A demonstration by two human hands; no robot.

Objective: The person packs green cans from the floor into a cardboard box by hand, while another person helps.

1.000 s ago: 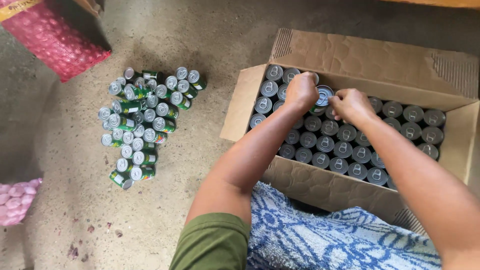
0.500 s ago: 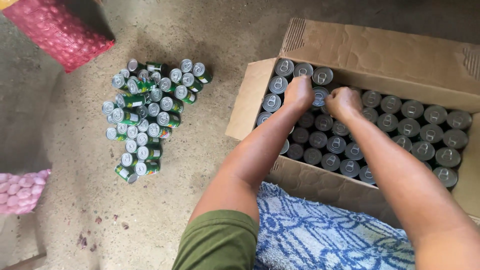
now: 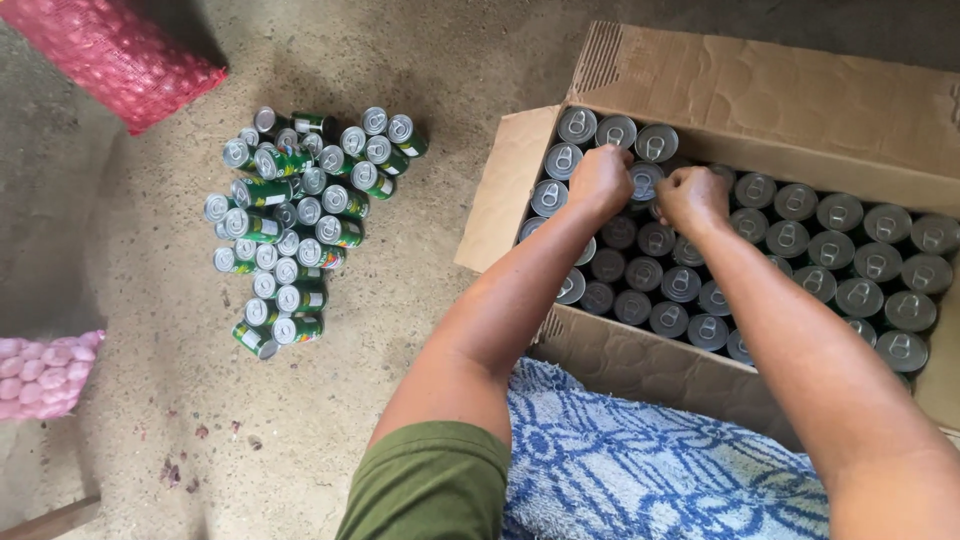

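A person kneeling or sitting on a concrete floor (image 3: 400, 300) reaches both arms into an open cardboard box (image 3: 760, 90) on the right of the scene. The box is packed with upright cans (image 3: 800, 240) whose silver pull-tab tops face the camera, set in close rows from the left wall to the right. The left hand (image 3: 598, 180) sits over the far left part of the box, its fingers curled downward among the can tops; whether they grip a can cannot be told, since the knuckles hide the fingertips. The right hand (image 3: 692, 200) is just beside it, slightly to the right, also curled into a loose fist over the cans, and its hold is equally hidden. Between the two hands one can top (image 3: 646, 180) shows. On the floor to the left, well apart from the box, lies a loose heap of small green cans (image 3: 300, 230), most tipped on their sides. At the far left corner is a red mesh sack (image 3: 110, 50), and at the near left edge a pink mesh bag (image 3: 40, 375) of pale round things. A blue and white patterned cloth (image 3: 640, 460) lies across the person's lap, near the box's front wall.
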